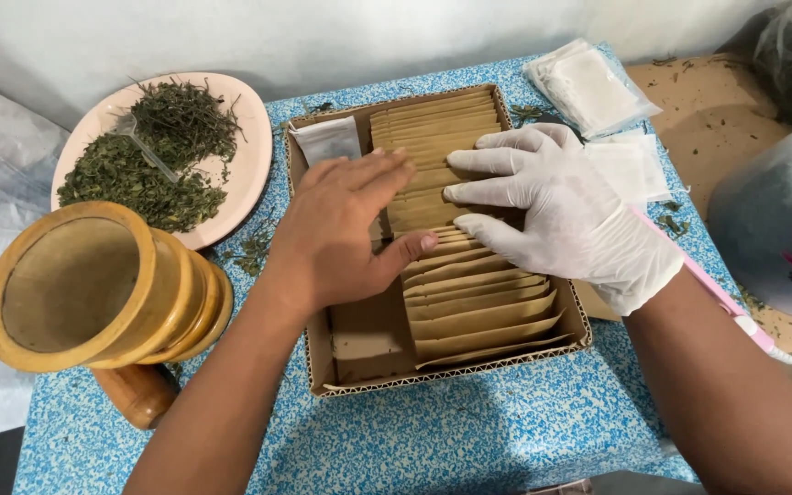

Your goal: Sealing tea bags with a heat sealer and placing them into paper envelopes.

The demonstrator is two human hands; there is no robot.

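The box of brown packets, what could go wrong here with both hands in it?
The left hand and gloved right hand press on the upright brown packets in the cardboard box; the row could topple or crease. The wooden mortar lies tilted near the left forearm; a nudge might roll it.

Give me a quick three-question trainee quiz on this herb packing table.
1. True or false: the left hand wears a glove.
2. What fills the cardboard box? A) brown paper sachets B) glass jars C) spoons
3. What lies on the pink plate?

Key:
1. False; only the right hand is gloved.
2. A.
3. Dried green herbs, behind the wooden mortar.
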